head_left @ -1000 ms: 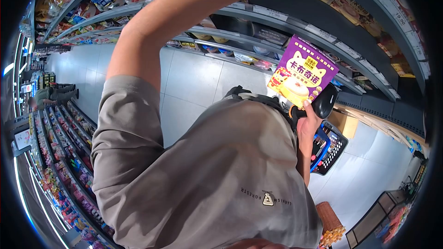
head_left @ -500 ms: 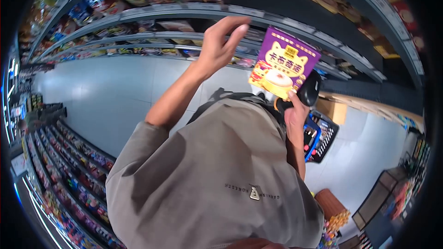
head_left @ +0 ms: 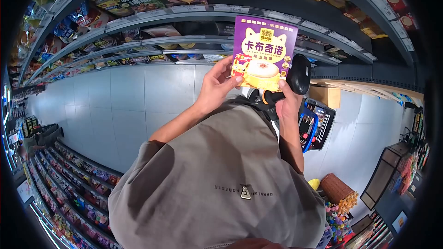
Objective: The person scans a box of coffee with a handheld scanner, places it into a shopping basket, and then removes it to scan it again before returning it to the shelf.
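Note:
A purple box (head_left: 264, 50) with a cartoon cat and a cup of coffee printed on it is held up in front of the store shelves. My left hand (head_left: 217, 85) grips the box at its lower left corner. My right hand (head_left: 287, 102) touches the box's lower right edge and also holds a black handheld scanner (head_left: 299, 74), which sits just right of the box.
Store shelves (head_left: 184, 16) full of packaged goods curve across the top. A blue and black shopping basket (head_left: 318, 127) stands on the tiled floor (head_left: 134, 97) at my right. More shelving runs along the lower left, and a wicker basket (head_left: 339, 191) sits lower right.
My left hand came down from the top shelf and took hold of the purple box's lower left corner. The box has moved left and turned more upright.

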A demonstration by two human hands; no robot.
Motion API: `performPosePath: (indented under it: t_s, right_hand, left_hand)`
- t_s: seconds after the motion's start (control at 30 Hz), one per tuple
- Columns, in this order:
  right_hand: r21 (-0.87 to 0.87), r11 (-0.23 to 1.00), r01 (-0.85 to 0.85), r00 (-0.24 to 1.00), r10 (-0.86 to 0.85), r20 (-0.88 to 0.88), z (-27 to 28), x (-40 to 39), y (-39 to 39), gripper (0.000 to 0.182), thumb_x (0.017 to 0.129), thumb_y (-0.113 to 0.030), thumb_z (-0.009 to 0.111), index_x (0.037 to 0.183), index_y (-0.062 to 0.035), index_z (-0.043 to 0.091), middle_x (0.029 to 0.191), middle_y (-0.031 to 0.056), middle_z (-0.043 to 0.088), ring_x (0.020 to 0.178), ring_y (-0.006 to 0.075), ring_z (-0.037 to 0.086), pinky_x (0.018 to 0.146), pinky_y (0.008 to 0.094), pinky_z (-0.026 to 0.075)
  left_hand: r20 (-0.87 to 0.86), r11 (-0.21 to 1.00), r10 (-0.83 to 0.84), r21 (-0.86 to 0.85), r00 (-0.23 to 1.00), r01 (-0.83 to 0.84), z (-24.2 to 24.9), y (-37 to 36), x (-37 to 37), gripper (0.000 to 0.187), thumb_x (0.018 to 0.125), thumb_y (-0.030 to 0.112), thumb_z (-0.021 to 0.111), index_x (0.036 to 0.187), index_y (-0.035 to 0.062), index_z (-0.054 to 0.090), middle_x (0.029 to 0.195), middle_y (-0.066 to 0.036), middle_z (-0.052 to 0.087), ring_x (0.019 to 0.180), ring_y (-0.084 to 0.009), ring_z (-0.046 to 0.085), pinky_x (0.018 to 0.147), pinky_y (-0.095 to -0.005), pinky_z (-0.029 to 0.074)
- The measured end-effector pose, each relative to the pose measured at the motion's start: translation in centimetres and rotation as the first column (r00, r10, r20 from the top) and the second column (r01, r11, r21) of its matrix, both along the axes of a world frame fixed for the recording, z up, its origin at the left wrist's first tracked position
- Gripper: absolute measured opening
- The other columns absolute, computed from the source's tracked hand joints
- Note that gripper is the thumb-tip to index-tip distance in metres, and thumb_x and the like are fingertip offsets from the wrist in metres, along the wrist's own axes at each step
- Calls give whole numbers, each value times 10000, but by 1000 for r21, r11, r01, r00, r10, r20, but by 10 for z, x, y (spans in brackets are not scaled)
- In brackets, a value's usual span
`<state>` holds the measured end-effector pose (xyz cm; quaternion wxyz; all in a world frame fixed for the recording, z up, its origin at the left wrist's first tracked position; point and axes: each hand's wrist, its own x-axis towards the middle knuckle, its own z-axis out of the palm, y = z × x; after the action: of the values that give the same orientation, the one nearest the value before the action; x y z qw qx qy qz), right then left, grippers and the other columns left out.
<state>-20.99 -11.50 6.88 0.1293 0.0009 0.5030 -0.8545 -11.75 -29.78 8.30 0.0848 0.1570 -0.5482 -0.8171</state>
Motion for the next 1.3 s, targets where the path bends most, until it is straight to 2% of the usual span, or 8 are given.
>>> performPosePath:
  t_s: [0.07, 0.13, 0.27, 0.33, 0.47, 0.53, 0.87, 1.3]
  right_hand:
    - [-11, 999, 36, 999, -36, -35, 0, 1, 2, 622, 777, 52, 655, 1362, 0, 453, 1247, 114, 578, 1106, 213, 577, 987, 355, 450]
    - [-41, 998, 37, 999, -36, 34, -5, 2, 8, 741, 746, 112, 681, 1413, -31, 391, 1306, 101, 542, 1151, 188, 543, 984, 330, 428]
    - [-75, 997, 3, 997, 3, 77, -4, 10, 12, 686, 751, 114, 678, 1374, -24, 428, 1240, 96, 563, 1118, 196, 555, 979, 342, 434]
    - [13, 999, 44, 999, -44, 17, 0, 16, 7, 471, 796, 4, 648, 1243, 40, 505, 1120, 117, 593, 1020, 200, 593, 903, 338, 485]
    - [59, 993, 98, 995, -98, -10, 11, 30, -1, 487, 781, 16, 663, 1242, 35, 508, 1110, 114, 592, 999, 200, 593, 918, 337, 473]
    - [92, 986, 142, 989, -138, -42, 24, 38, -7, 584, 722, 114, 716, 1254, -3, 505, 1168, 91, 574, 1091, 198, 554, 968, 348, 442]
    - [134, 986, 100, 979, -73, -192, 29, 33, 3, 591, 699, 58, 780, 1229, 9, 524, 1165, 90, 575, 1089, 185, 545, 975, 342, 425]
    - [45, 993, 111, 992, -108, -61, 35, 17, 2, 538, 741, 95, 712, 1234, 3, 519, 1139, 82, 581, 1068, 182, 565, 965, 328, 441]
  left_hand:
    - [-7, 1000, 14, -6, 1000, -14, 0, 6, 1, 567, 905, 95, 657, 1395, -21, 396, 1198, -82, 601, 1039, -138, 582, 796, -292, 522]
    - [-12, 999, 28, -15, 1000, -28, -1, 7, -1, 540, 915, 117, 650, 1385, -11, 418, 1190, -76, 615, 1015, -136, 596, 795, -301, 521]
    - [3, 999, -24, 23, 1000, 24, -6, 4, 1, 534, 923, 145, 646, 1381, -14, 424, 1194, -84, 616, 1012, -145, 600, 794, -309, 524]
    - [8, 999, -43, 25, 999, 43, -4, 1, 2, 532, 927, 152, 640, 1384, -15, 424, 1198, -88, 614, 1008, -147, 602, 794, -309, 525]
    - [6, 996, -76, 38, 997, 75, 2, -7, 7, 490, 963, 179, 588, 1384, -18, 435, 1205, -86, 612, 1004, -146, 602, 810, -312, 524]
    - [4, 997, -74, 32, 997, 73, 6, -10, 9, 475, 976, 189, 567, 1384, -18, 439, 1209, -85, 611, 1006, -145, 600, 818, -313, 524]
    - [-12, 997, -57, 51, 998, 58, 7, 6, -1, 446, 996, 187, 521, 1390, -3, 435, 1232, -84, 598, 1045, -157, 601, 866, -320, 527]
    - [-31, 997, 34, 69, 999, -32, 10, 9, 2, 485, 955, 133, 591, 1390, -11, 433, 1209, -104, 616, 1018, -161, 620, 796, -308, 552]
